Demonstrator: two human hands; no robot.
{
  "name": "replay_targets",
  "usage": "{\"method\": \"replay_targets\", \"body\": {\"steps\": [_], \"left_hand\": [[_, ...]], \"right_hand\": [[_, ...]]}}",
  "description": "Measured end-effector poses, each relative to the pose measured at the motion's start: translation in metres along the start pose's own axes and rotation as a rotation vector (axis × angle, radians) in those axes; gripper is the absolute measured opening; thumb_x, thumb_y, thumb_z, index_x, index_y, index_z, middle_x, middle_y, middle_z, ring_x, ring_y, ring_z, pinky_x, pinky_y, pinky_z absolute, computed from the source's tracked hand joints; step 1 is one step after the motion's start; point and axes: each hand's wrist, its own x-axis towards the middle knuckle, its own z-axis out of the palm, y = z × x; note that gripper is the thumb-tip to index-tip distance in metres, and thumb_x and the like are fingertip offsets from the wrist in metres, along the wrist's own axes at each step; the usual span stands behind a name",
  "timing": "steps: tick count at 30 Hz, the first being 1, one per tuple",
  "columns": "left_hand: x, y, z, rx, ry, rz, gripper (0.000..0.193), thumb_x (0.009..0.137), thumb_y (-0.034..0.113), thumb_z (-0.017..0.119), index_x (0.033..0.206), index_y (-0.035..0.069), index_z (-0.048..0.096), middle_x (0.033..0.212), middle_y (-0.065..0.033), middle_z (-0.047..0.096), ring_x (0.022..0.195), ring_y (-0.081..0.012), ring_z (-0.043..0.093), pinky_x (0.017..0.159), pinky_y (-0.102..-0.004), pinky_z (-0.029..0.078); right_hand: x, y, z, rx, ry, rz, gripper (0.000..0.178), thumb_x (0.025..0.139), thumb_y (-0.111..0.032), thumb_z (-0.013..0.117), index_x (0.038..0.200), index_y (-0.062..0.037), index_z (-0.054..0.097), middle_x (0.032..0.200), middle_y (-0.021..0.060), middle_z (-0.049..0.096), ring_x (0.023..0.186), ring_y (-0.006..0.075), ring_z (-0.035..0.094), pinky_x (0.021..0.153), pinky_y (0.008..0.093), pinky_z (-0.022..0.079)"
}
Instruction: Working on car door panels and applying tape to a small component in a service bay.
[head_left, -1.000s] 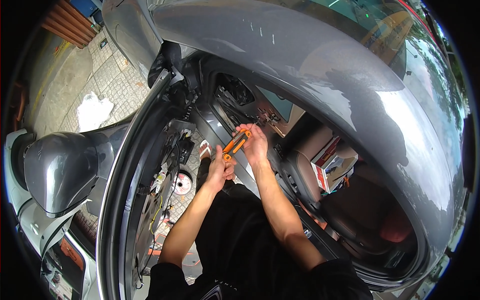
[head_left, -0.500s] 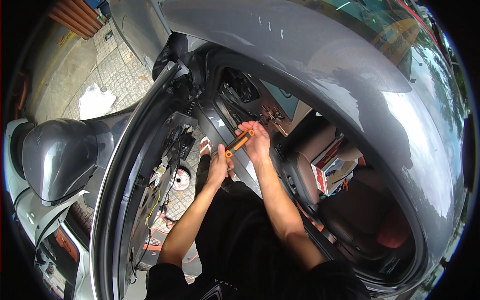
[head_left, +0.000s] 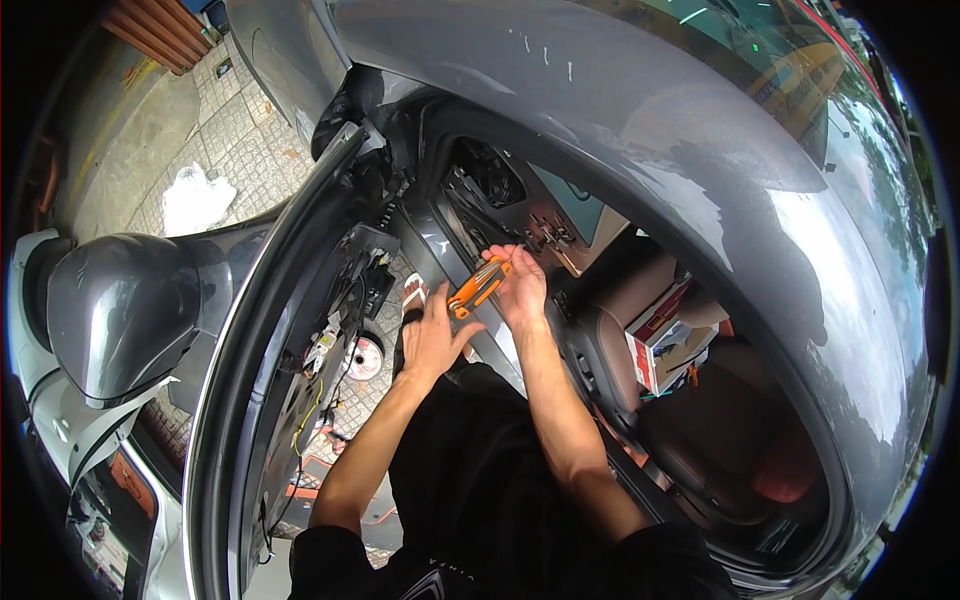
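Observation:
An orange and black folding hex key set (head_left: 478,288) is tilted in front of me, with metal keys showing along its body. My right hand (head_left: 522,290) grips it by its upper right end between thumb and fingers. My left hand (head_left: 432,340) is open beside its lower left end, thumb spread away from the fingers. Whether a left fingertip still touches the set, I cannot tell. Beyond the right hand, several small metal tools or bits (head_left: 550,232) lie inside the car by the door opening.
To the left, the open car door (head_left: 310,330) has its inner panel off, with wiring exposed. On the right are a brown car seat (head_left: 605,345) and an open box (head_left: 665,345). A white spool (head_left: 362,357) stands on the pavement; a white plastic bag (head_left: 195,200) lies farther off.
My left hand has loosened from the hex key set and its fingers have spread. The set has turned slightly, showing more of its metal keys. It stays in my right hand.

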Motion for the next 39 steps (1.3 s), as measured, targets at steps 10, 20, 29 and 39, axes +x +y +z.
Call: {"method": "replay_targets", "body": {"steps": [10,20,29,39], "left_hand": [[0.017,0.027,0.011,-0.069,-0.045,-0.027,0.033,0.095,0.035,0.051,0.091,0.002,0.057,0.076,-0.0150,0.064,0.062,-0.0351,0.062,0.060,-0.0467,0.047],[0.001,-0.002,0.006,0.205,-0.079,0.206,0.044,0.090,0.042,0.057,0.101,-0.001,0.058,0.068,-0.0113,0.062,0.050,-0.0241,0.060,0.045,-0.0331,0.045],[-0.001,0.013,0.003,-0.828,-0.307,-0.619,0.059,0.096,0.052,0.040,0.108,-0.004,0.056,0.059,-0.0020,0.050,0.045,-0.0133,0.050,0.046,-0.0247,0.041],[0.008,0.006,0.020,-0.812,-0.160,-0.551,0.068,0.096,0.057,0.031,0.058,0.004,0.051,0.044,-0.0007,0.038,0.041,-0.0151,0.044,0.041,-0.0271,0.033]], "right_hand": [[-0.004,0.000,0.006,0.025,0.098,0.006,0.025,0.095,-0.026,0.055,0.097,-0.0005,0.057,0.083,0.0121,0.064,0.076,0.0237,0.065,0.072,0.0400,0.056],[-0.001,0.011,0.011,0.053,0.062,-0.090,0.024,0.096,-0.024,0.051,0.098,-0.0009,0.056,0.086,0.0115,0.063,0.080,0.0237,0.062,0.077,0.0397,0.054],[-0.004,0.006,0.004,-0.053,-0.093,-0.041,0.023,0.098,-0.019,0.046,0.110,-0.0004,0.054,0.096,0.0135,0.063,0.088,0.0270,0.063,0.080,0.0462,0.053],[0.004,0.014,-0.008,-0.041,-0.073,-0.142,0.022,0.095,-0.021,0.054,0.103,-0.0002,0.058,0.094,0.0134,0.066,0.084,0.0255,0.065,0.077,0.0347,0.053]]}}
